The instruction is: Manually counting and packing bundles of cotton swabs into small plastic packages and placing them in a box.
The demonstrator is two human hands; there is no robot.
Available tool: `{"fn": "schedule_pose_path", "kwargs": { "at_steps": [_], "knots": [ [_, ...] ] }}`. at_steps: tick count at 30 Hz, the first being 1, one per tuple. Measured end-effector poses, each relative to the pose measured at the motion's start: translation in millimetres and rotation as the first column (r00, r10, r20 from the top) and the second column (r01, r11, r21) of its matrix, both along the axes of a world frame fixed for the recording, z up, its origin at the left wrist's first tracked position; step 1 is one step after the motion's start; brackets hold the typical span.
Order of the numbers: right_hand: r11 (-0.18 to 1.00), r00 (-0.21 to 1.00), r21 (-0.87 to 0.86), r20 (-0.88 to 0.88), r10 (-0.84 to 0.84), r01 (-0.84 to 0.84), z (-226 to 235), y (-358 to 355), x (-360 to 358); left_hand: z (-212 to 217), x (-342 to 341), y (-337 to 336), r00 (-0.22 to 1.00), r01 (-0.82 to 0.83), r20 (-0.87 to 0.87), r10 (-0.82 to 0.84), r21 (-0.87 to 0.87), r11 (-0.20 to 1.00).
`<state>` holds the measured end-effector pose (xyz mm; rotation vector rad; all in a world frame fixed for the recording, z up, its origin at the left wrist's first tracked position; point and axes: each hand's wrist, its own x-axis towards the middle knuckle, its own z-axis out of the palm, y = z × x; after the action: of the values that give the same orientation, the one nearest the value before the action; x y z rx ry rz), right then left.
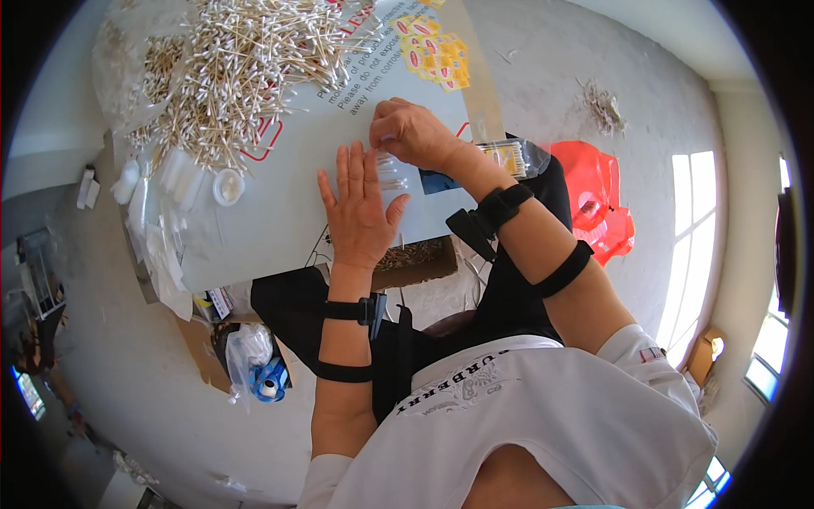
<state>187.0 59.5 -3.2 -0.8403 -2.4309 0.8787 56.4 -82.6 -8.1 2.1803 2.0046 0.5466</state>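
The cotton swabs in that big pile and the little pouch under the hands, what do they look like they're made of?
The cotton swabs look like pale wooden or bamboo sticks, matte tan, with white fluffy tips, probably cotton. The pouch between the left hand and right hand looks like thin clear plastic film, see-through and glossy.

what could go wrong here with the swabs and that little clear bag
1. The left hand lies flat and the right hand pinches at a small clear bag between them; the thin film could slip or crumple.
2. The big loose swab pile sits close by, so a sweep of the arm might scatter it.
3. A filled pack lies at the table edge by the right wrist and may get knocked off.
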Motion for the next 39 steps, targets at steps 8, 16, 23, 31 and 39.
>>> {"fn": "schedule_pose_path", "kwargs": {
  "at_steps": [8, 16, 23, 31, 39],
  "knots": [
    [0.888, 0.869, -0.322, -0.264, -0.418, 0.328, -7, -41, 19, 2, 1, -11, 1.000, 0.009, -0.026, -0.012, -0.105, 0.994],
    [0.794, 0.613, -0.424, -0.506, -0.607, 0.436, -13, -90, 1, -6, -2, 6, 0.806, -0.249, 0.573, 0.149, 0.100, 0.963],
    [0.797, 0.709, -0.488, -0.413, -0.571, 0.357, -1, -78, 3, -8, -6, 2, 0.975, -0.118, 0.196, 0.106, 0.052, 0.992],
    [0.947, 0.966, 0.189, -0.049, -0.254, 0.258, -4, -49, 10, 4, 6, -27, 0.997, -0.070, 0.032, 0.075, -0.133, 0.989],
    [0.991, 0.986, -0.037, 0.114, -0.122, 0.127, 3, -30, 11, -3, 2, -25, 0.994, -0.109, -0.018, 0.108, -0.158, 0.981]
  ]
}}
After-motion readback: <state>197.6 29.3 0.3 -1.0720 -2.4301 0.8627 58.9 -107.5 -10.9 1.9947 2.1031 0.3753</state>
